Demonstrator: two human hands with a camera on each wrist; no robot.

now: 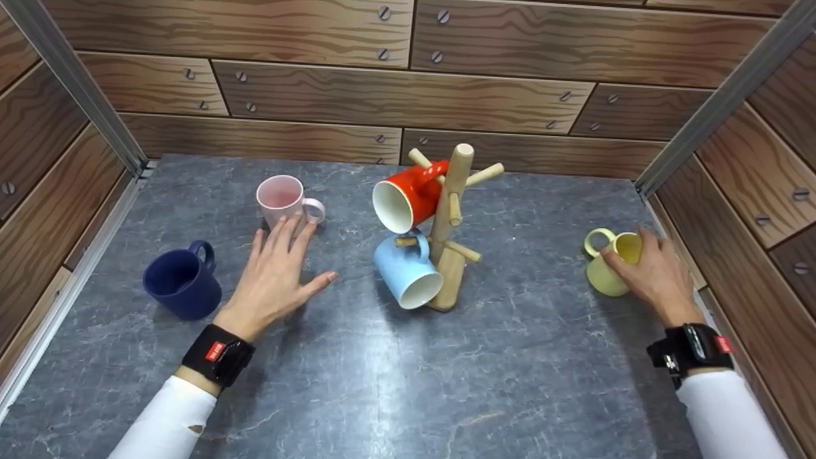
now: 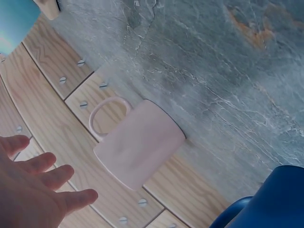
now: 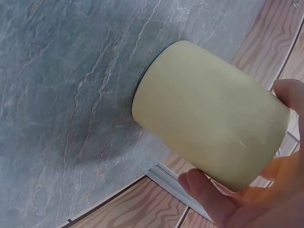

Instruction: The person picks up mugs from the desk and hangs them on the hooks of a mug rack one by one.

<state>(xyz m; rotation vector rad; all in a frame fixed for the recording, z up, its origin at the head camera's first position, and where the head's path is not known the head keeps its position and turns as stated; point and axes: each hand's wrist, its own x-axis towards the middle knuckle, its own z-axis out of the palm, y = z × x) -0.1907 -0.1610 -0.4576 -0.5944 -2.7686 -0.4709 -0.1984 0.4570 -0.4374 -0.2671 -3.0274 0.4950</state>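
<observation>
Near the right wall my right hand (image 1: 656,274) grips a yellow mug (image 3: 204,114) by its rim, thumb on one side and fingers on the other. The mug's handle points left in the head view. My left hand (image 1: 271,277) is spread with fingers extended, just in front of a pink mug (image 2: 140,142). The left wrist view shows a gap between its fingertips and that mug. At centre stands a wooden mug tree (image 1: 454,223). A red mug (image 1: 417,191) with white dots on its handle hangs on an upper peg, a light blue mug (image 1: 405,264) on a lower one.
A dark blue mug (image 1: 185,280) stands upright left of my left hand. Wood-patterned walls (image 1: 319,89) enclose the grey marbled tabletop (image 1: 382,382) at the back and both sides. Bare pegs (image 1: 486,174) stick out from the right of the mug tree.
</observation>
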